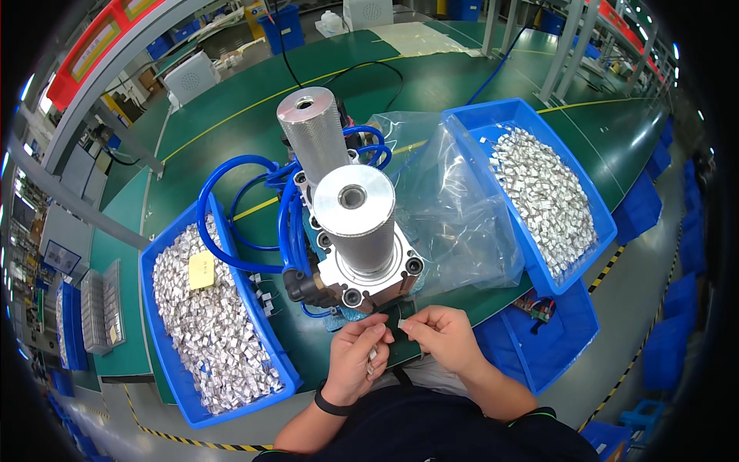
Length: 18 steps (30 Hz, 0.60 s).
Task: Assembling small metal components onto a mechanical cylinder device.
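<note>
Just in front of the machine, my right hand (445, 337) pinches a small silvery part (401, 324) between thumb and fingertips. My left hand (357, 356) is closed beside it, several similar silvery parts (372, 357) showing in its curled fingers. A dark band circles the left wrist. The pneumatic machine (366, 262), with two upright metal cylinders and blue air hoses (215, 192), stands directly beyond both hands. Heaps of small silvery parts fill a blue bin (265, 339) on the left and another blue bin (493, 109) on the right.
A yellow note (202, 269) lies on the left heap. Clear plastic sheeting (469, 239) spreads between machine and right bin. A few loose parts (265, 299) lie left of the machine on the green table (223, 131). An open blue bin (566, 339) sits below the table's right edge.
</note>
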Each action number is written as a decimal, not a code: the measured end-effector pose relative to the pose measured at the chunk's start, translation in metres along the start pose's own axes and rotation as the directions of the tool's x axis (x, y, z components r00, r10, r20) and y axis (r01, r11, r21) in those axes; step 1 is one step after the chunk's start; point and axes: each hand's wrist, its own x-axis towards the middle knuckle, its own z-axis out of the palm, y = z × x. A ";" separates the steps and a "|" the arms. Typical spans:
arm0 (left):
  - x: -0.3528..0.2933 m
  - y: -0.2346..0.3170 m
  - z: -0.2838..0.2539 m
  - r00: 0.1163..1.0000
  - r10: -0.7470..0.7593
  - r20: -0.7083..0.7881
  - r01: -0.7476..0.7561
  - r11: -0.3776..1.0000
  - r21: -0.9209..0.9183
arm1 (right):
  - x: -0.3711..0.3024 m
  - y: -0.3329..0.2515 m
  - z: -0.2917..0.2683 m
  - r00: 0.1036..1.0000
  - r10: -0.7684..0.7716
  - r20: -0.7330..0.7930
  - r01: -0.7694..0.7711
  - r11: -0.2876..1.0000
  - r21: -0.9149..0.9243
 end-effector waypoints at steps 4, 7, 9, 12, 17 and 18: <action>-0.002 -0.006 -0.009 0.999 -0.032 -0.042 0.034 0.998 0.044 | 0.009 0.003 -0.006 0.999 0.030 0.032 -0.028 0.998 -0.062; -0.002 -0.006 -0.012 0.998 -0.035 -0.053 0.037 0.999 0.036 | 0.016 0.000 -0.005 0.999 0.054 0.007 -0.052 0.983 -0.177; -0.001 -0.006 -0.012 0.998 -0.033 -0.052 0.035 0.999 0.030 | 0.020 -0.002 -0.002 0.995 0.096 -0.009 -0.096 0.984 -0.148; 0.000 -0.005 -0.011 0.997 -0.053 -0.051 0.055 0.998 0.034 | 0.026 0.001 0.000 0.995 0.096 -0.019 -0.098 0.989 -0.111; 0.000 -0.006 -0.013 0.998 -0.052 -0.044 0.053 0.998 0.034 | 0.028 0.001 0.000 0.997 0.078 0.005 -0.077 0.993 -0.091; 0.000 -0.006 -0.014 0.998 -0.052 -0.045 0.053 0.998 0.034 | 0.028 0.001 0.000 0.997 0.076 0.011 -0.075 0.994 -0.081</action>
